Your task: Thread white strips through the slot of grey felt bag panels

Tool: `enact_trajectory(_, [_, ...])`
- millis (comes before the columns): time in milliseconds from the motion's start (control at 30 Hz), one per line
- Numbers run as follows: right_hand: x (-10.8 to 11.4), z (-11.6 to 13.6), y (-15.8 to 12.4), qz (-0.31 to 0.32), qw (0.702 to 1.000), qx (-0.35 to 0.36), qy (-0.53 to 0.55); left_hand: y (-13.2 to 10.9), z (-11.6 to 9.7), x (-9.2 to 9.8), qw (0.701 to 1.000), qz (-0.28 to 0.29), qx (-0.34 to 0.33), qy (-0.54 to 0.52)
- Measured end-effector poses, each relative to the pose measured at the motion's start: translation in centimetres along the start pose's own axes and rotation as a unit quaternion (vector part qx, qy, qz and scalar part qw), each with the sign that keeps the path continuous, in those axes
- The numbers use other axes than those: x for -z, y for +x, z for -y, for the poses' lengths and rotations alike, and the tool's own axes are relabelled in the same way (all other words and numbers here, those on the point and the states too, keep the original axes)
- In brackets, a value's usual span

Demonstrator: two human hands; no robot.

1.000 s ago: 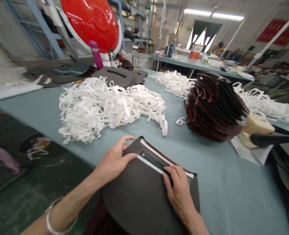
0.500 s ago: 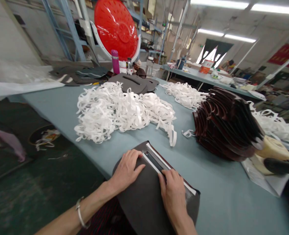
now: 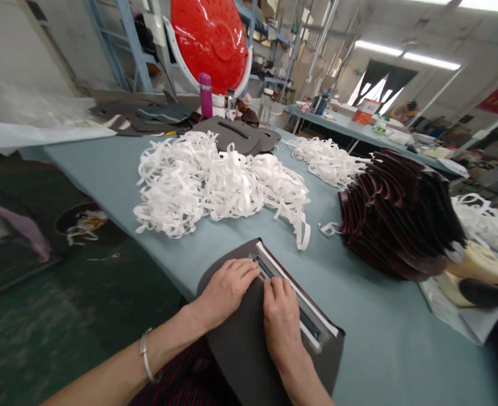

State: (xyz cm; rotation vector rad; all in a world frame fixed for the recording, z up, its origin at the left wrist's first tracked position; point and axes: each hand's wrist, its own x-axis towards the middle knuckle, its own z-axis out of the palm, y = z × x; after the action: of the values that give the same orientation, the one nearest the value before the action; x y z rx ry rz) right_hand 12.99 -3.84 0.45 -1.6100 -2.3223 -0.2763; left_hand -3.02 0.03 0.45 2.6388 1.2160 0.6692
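The left hand [image 3: 227, 287] lies open, palm down, on the dark leather piece [image 3: 240, 349], its fingertips at the near end of the slot [image 3: 306, 321]. The right hand [image 3: 279, 321] rests just beside it, also open, fingers slightly bent and pressing on the nearer of 2 white tapes [image 3: 293, 285] that run along the slot. The piece lies flat at the near edge of the grey-blue table [image 3: 105, 163], overhanging toward the person. Beyond it sits a pile of white strips [image 3: 215, 186]; to the right, well apart, stands a stack of brown pieces [image 3: 396, 220].
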Motion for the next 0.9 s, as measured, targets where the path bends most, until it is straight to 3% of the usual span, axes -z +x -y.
enact_trajectory(267, [3.9,-5.7,-10.4,0.033,0.999,0.043,0.010,-0.2,0.2,-0.4,1.000,0.007,-0.010,0.019])
enact_trajectory(367, [4.5,-6.0,-11.4,0.049,0.998,0.027,0.029,-0.3,0.2,-0.8,1.000,0.004,-0.011,0.023])
enact_trajectory(567, [4.7,-5.1,-10.7,0.031,0.998,-0.026,0.051,-0.1,-0.6,-0.5,0.999,0.002,0.006,0.043])
enact_trajectory(667, [4.6,-5.0,-10.7,0.015,0.998,-0.038,0.053,-0.1,-3.0,-0.6,0.999,0.019,-0.003,0.044])
enact_trajectory(833, [4.3,-5.4,-11.3,-0.007,0.998,-0.025,0.063,-1.0,-9.6,-2.6,0.994,0.068,-0.082,0.006])
enact_trajectory(900, [4.2,-5.6,-11.8,-0.020,0.997,-0.006,0.068,-1.3,-10.9,-3.2,0.994,0.072,-0.083,0.008])
